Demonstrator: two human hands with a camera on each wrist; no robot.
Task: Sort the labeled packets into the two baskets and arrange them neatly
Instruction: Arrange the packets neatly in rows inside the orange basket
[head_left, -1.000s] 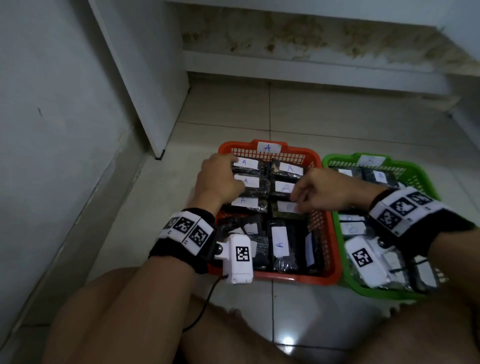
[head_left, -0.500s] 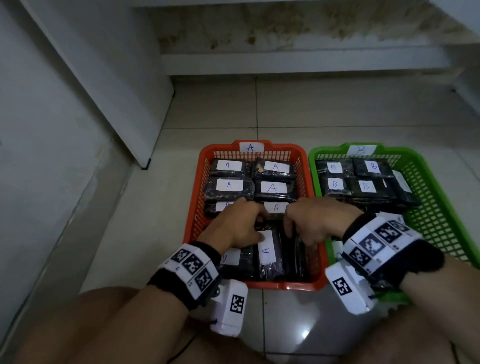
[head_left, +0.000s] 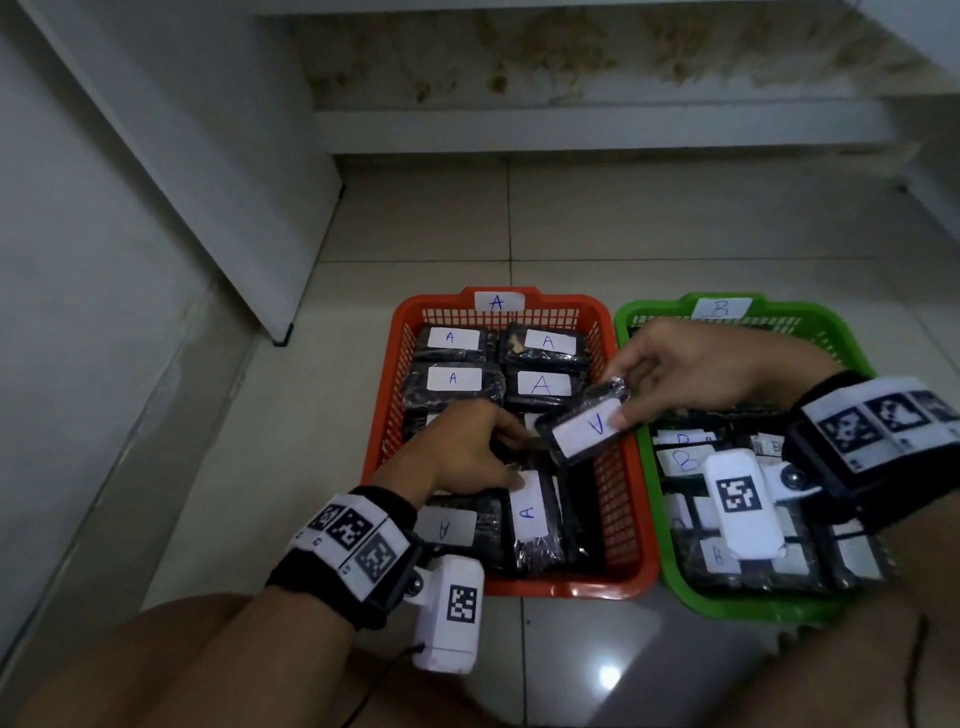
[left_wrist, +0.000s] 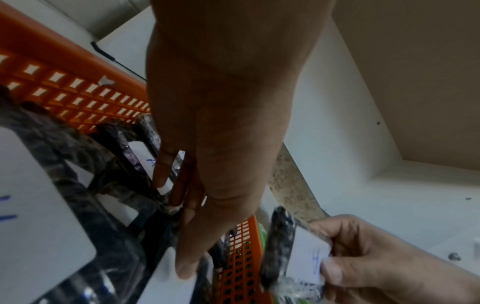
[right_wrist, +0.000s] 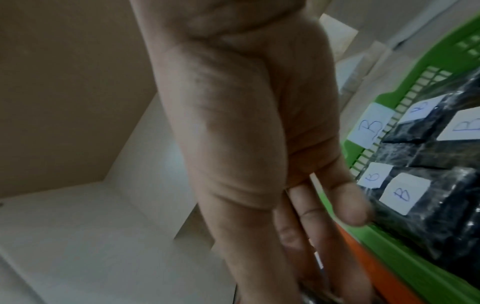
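An orange basket (head_left: 631, 519) tagged A holds several dark packets with white A labels. Beside it on the right, a green basket (head_left: 675, 587) tagged B holds dark packets labelled B (right_wrist: 403, 193). My right hand (head_left: 685, 374) pinches one A packet (head_left: 584, 431) by its end and holds it tilted above the orange basket's right side; the same A packet (left_wrist: 293, 259) shows in the left wrist view. My left hand (head_left: 467, 447) lies on the packets in the middle of the orange basket, fingers stretched out flat, thumb resting on a lengthwise A packet (head_left: 535, 519).
Both baskets stand on a pale tiled floor (head_left: 597, 218). A white wall (head_left: 78, 260) and a white cabinet panel (head_left: 208, 156) close the left side, and a stained low ledge (head_left: 597, 93) runs behind. My bare knees fill the bottom edge.
My right hand has lifted an A packet out of the near part of the orange basket and raised it to the right. My left hand stayed on the packets there.
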